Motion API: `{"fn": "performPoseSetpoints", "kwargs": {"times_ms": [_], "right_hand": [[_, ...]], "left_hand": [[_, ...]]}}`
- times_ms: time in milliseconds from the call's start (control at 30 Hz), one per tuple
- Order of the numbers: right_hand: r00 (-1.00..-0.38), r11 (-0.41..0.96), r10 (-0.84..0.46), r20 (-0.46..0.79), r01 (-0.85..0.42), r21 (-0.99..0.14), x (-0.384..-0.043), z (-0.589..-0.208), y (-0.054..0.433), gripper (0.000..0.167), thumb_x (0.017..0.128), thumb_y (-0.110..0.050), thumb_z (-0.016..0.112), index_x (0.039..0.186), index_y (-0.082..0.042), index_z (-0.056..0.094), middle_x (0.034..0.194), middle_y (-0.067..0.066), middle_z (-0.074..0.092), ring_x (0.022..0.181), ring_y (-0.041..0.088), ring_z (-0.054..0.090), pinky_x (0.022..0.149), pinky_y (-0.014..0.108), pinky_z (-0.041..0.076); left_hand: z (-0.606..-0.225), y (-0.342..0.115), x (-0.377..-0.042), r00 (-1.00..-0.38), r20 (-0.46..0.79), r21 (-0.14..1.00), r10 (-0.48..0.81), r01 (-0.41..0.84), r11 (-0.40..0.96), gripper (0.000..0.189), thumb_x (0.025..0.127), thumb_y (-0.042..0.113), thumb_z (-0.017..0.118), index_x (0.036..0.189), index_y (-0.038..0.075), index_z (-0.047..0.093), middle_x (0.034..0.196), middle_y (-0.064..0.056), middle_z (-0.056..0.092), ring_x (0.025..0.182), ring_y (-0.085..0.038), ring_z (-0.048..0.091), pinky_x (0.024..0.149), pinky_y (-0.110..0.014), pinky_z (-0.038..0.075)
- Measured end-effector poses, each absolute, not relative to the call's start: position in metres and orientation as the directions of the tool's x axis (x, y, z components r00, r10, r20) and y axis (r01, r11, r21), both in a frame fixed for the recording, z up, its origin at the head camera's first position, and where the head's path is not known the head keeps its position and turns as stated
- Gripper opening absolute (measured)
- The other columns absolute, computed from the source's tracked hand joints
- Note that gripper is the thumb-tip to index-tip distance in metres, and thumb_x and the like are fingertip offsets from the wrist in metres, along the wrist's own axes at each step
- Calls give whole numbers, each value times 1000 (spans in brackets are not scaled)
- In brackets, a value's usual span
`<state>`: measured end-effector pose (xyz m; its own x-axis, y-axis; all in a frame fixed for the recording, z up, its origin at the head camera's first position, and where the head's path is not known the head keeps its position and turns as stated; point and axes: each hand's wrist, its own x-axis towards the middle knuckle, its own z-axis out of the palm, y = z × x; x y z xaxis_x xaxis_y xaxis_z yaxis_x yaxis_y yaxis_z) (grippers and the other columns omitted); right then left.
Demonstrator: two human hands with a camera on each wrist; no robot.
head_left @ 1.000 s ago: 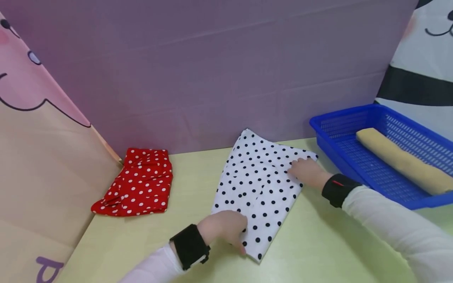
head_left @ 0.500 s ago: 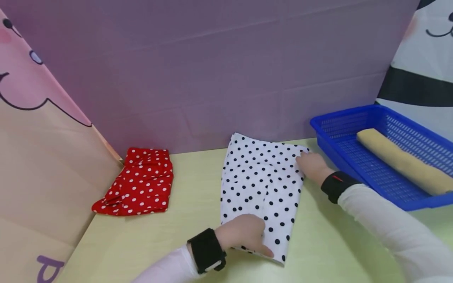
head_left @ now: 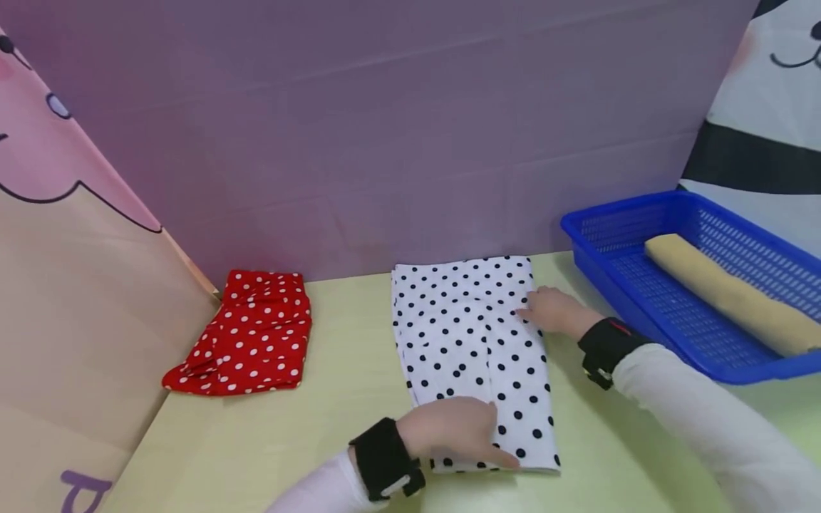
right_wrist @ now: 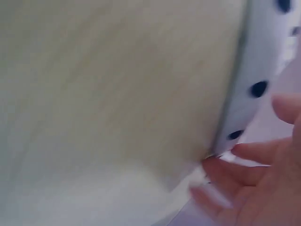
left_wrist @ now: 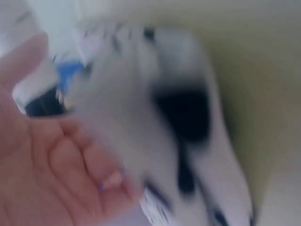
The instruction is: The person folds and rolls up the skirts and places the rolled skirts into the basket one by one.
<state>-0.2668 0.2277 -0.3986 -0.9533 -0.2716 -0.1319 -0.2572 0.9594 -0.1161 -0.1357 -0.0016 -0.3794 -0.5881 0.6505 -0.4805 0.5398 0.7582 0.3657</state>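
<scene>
A folded white cloth with black polka dots (head_left: pixel 474 342) lies on the table, its long sides running away from me. My left hand (head_left: pixel 458 427) rests over its near left part, thumb stretched along the near edge. In the left wrist view the palm faces the blurred dotted cloth (left_wrist: pixel 136 103), and the thumb stands apart from it. At the far right edge of the cloth, the fingers of my right hand (head_left: pixel 554 311) touch the side. The right wrist view shows those fingertips (right_wrist: pixel 214 165) at the cloth's border (right_wrist: pixel 254 89), loosely spread.
A folded red cloth with white dots (head_left: pixel 259 335) lies to the left. On the right stands a blue plastic basket (head_left: pixel 631 306) holding a rolled beige cloth (head_left: pixel 731 292). A purple backdrop (head_left: pixel 385 142) rises behind the table (head_left: pixel 346 342).
The dotted cloth has turned so its sides run nearly straight away from me. My left hand has moved right along the near edge; the right hand has shifted slightly along the right side.
</scene>
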Motion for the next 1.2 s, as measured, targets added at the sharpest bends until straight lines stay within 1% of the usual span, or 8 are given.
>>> {"fn": "performPoseSetpoints", "kwargs": {"times_ms": [67, 133, 200, 300, 400, 867, 1067, 1200], "right_hand": [[-956, 965, -247, -159, -228, -126, -256, -397, 226, 54, 95, -37, 51, 112, 13, 55, 103, 28, 58, 89, 36, 58, 82, 50, 48], [-952, 966, -246, -181, -225, -131, -241, -395, 223, 66, 90, -44, 56, 120, 14, 51, 117, 33, 54, 101, 43, 56, 87, 54, 46], [-938, 960, -271, -215, -247, -132, -224, -393, 218, 82, 84, -52, 62, 129, 14, 44, 131, 38, 42, 116, 51, 47, 95, 59, 40], [-894, 939, -336, -297, -294, -176, -201, -390, 211, 103, 74, -58, 69, 139, 13, 33, 145, 40, 21, 130, 56, 27, 104, 62, 29], [-861, 927, -366, -353, -307, -214, -187, -387, 204, 106, 72, -57, 73, 141, 10, 30, 149, 38, 12, 135, 56, 15, 107, 63, 24], [-856, 912, -383, -348, -290, -291, -204, -396, 209, 93, 77, -35, 75, 142, 11, 27, 150, 35, 7, 135, 58, 8, 109, 63, 15], [-851, 894, -405, -335, -291, -340, -201, -398, 210, 88, 78, -30, 74, 144, 7, 28, 150, 35, 7, 134, 58, 7, 108, 65, 14], [-855, 880, -420, -306, -302, -366, -199, -399, 217, 84, 79, -30, 73, 142, 6, 32, 150, 35, 10, 133, 60, 9, 107, 66, 15]], "left_hand": [[-377, -9, -142, -578, -472, 411, 666, 524, 746, 66, 84, 54, 63, 134, 12, 51, 69, 4, 52, 60, -9, 48, 57, -22, 42], [-374, -18, -146, -604, -433, 397, 669, 539, 743, 77, 82, 49, 68, 145, 19, 38, 86, 3, 59, 74, -8, 53, 67, -22, 46], [-374, -27, -148, -671, -382, 332, 635, 542, 772, 84, 76, 46, 75, 146, 23, 36, 107, -1, 61, 92, -12, 55, 78, -28, 49], [-376, -37, -148, -760, -345, 189, 551, 519, 834, 95, 66, 46, 82, 147, 28, 34, 139, -10, 43, 125, -25, 43, 98, -43, 43], [-380, -42, -148, -786, -361, 147, 501, 483, 863, 100, 62, 44, 84, 147, 28, 33, 150, -17, 27, 138, -35, 28, 105, -52, 36], [-388, -45, -157, -765, -383, 132, 517, 509, 851, 98, 64, 50, 81, 147, 31, 32, 154, -16, 22, 140, -35, 25, 109, -50, 32], [-387, -49, -135, -683, -413, 127, 602, 612, 781, 99, 65, 56, 77, 148, 34, 28, 156, -13, 20, 142, -34, 21, 114, -52, 20], [-388, -39, -121, -657, -387, 89, 647, 672, 735, 100, 63, 53, 79, 147, 32, 30, 155, -12, 23, 142, -31, 24, 114, -48, 23]]}}
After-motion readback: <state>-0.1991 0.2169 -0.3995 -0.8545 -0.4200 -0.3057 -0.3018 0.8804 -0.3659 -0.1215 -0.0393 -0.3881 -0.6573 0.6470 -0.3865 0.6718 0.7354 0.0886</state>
